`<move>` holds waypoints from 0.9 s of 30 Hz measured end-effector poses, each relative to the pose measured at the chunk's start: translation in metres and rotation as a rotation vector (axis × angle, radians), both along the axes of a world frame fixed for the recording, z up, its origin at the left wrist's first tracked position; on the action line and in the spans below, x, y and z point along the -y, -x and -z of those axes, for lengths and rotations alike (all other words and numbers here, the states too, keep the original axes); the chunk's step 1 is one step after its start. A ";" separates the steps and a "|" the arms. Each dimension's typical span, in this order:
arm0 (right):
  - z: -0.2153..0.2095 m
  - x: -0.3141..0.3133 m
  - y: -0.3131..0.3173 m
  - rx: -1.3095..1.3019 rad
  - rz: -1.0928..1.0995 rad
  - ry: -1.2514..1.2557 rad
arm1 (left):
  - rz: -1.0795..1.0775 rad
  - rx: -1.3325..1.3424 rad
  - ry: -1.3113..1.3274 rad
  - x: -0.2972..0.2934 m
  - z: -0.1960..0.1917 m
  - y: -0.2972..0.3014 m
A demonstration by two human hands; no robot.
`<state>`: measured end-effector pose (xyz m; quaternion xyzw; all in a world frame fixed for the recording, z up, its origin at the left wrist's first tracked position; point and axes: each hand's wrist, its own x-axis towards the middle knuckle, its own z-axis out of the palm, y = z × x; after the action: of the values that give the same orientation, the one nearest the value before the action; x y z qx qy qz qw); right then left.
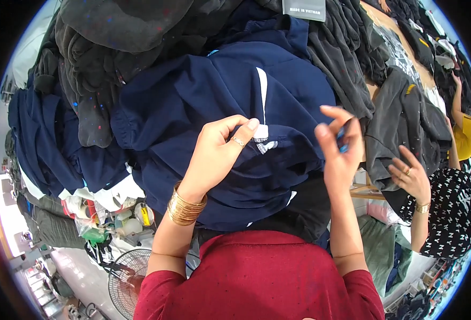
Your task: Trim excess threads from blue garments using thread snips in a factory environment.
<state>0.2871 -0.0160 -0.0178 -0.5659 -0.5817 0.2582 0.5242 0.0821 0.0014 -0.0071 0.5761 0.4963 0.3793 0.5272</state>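
Note:
A navy blue garment [187, 101] with a narrow white stripe [262, 88] lies bunched in front of me. My left hand [211, 152], wearing gold bangles and a ring, pinches the garment beside a small white strip with an overlocked edge [260, 133]. Just below that strip, a bit of loose white stitching [269, 146] shows. To the right, my right hand [342, 141] is raised off the cloth, thumb and index finger apart. A small blue and dark tool [343, 143] sits in its curled fingers; its kind is mostly hidden and blurred.
Dark grey garments [123, 24] are heaped at the far left, with more navy cloth [49, 138] beside them. A dark jacket [406, 122] lies to the right. Close on that side is a co-worker's hand [411, 176]. A floor fan [129, 282] stands at lower left.

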 end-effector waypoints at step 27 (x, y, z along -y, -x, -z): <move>0.008 -0.006 0.008 -0.017 -0.214 -0.178 | 0.104 0.269 0.150 -0.011 0.006 -0.034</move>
<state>0.2786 -0.0100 -0.0262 -0.4497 -0.6548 0.2648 0.5467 0.1159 0.0120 -0.0127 0.5039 0.4178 0.3871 0.6494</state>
